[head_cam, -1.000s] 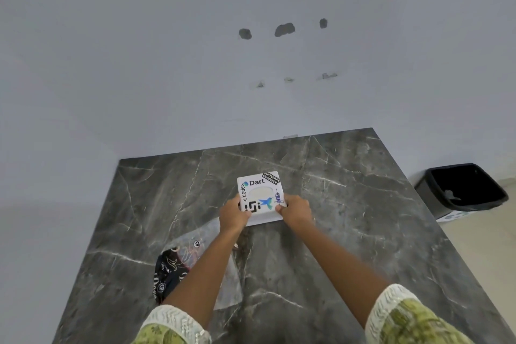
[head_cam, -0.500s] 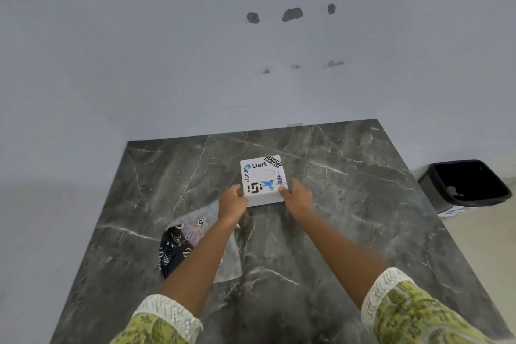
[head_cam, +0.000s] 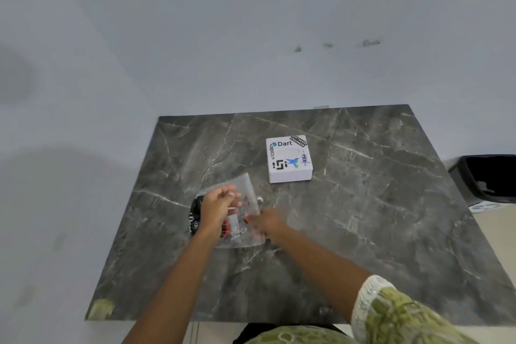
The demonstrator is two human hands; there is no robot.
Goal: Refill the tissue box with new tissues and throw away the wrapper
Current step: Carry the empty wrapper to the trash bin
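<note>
A white tissue box (head_cam: 289,159) with stickers on its lid stands alone on the dark marble table (head_cam: 363,218), a little right of centre. Nearer to me lies a clear plastic wrapper (head_cam: 247,193) with black and red print. My left hand (head_cam: 219,207) pinches its upper part and lifts it off the table. My right hand (head_cam: 265,222) is blurred and rests on the wrapper's lower right side, fingers touching the plastic.
A black waste bin (head_cam: 487,179) stands on the floor off the table's right edge. A pale wall with several dark marks rises behind the table. The table's near edge is close to my body.
Both hands have left the tissue box and moved back and left onto the wrapper. The left hand has taken hold of the wrapper. The box stays where it was set.
</note>
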